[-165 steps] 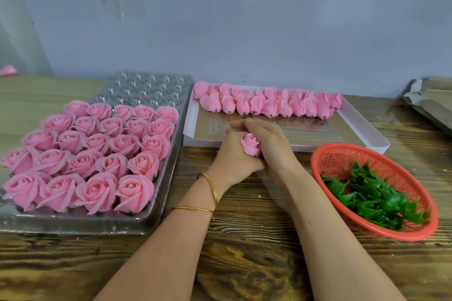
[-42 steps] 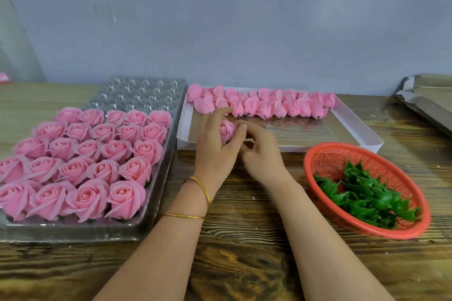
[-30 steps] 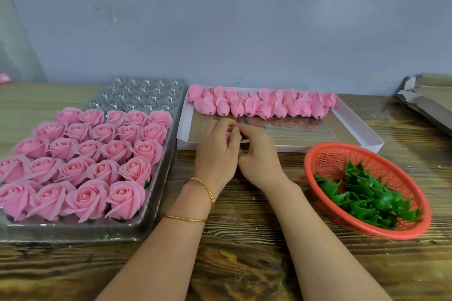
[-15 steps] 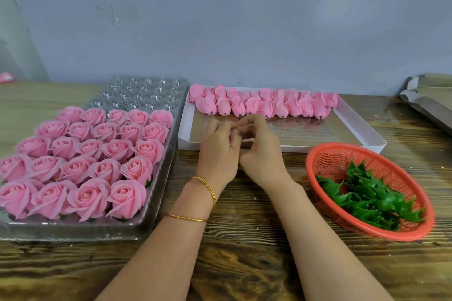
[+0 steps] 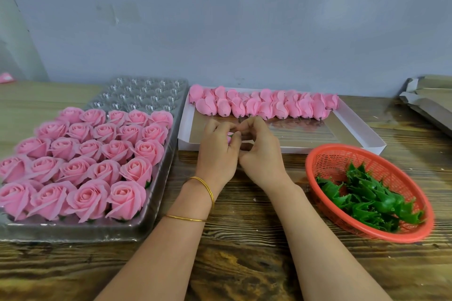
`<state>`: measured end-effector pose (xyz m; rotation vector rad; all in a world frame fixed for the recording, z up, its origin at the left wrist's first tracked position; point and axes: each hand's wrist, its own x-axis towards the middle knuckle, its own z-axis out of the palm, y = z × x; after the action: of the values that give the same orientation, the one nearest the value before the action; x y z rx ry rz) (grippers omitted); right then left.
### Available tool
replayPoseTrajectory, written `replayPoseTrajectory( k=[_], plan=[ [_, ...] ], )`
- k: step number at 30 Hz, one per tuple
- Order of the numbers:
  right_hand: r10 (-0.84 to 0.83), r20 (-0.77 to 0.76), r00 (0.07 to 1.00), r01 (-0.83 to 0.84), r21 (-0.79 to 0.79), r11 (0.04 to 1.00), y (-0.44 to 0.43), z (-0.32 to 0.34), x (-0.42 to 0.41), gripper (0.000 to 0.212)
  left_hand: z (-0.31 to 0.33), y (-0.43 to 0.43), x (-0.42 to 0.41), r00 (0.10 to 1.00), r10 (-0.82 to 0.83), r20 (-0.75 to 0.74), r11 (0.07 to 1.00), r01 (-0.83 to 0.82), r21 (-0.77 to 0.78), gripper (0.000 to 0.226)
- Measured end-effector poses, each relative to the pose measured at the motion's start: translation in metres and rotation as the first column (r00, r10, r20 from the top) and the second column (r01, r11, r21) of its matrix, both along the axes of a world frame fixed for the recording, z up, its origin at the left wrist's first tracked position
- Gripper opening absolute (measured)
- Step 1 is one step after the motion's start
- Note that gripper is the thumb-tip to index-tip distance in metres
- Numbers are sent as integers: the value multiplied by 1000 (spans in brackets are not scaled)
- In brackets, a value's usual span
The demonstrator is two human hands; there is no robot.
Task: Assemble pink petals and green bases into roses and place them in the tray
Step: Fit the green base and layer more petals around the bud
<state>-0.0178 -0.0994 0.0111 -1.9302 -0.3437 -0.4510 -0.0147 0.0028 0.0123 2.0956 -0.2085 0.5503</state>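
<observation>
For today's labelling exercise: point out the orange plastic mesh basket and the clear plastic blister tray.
Orange plastic mesh basket (image 5: 342,147): head view, far rim.
Clear plastic blister tray (image 5: 146,95): head view, empty far cells.

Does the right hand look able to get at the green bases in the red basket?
Probably yes: the green bases lie in the open red basket right of the right hand, nothing between; it must first leave the pink bud.

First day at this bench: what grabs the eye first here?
Finished pink roses fill the near rows of the clear tray on the left. At centre, the left hand and right hand pinch a half-hidden pink bud at the white box's front edge; a red basket of green bases sits right of them.
</observation>
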Motion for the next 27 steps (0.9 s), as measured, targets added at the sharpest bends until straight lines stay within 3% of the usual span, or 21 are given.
replayPoseTrajectory(
  k=[9,16,24,27],
  plan=[
    [55,-50,997,-50,96,994,0,-1,2,37,5,-1,2,1000,28,4,999,-28,-37,19],
    [-32,-58,998,40,139,990,-3,1,3,45,21,2,4,993,106,51,994,-104,-30,9],
    [-43,-89,995,58,172,983,-1,1,2,42,91,13,22,979,149,140,987,-138,-87,7],
    [-36,-97,995,52,165,985,-2,2,1,43,119,28,42,982,157,104,986,-151,-65,13]
  ],
)
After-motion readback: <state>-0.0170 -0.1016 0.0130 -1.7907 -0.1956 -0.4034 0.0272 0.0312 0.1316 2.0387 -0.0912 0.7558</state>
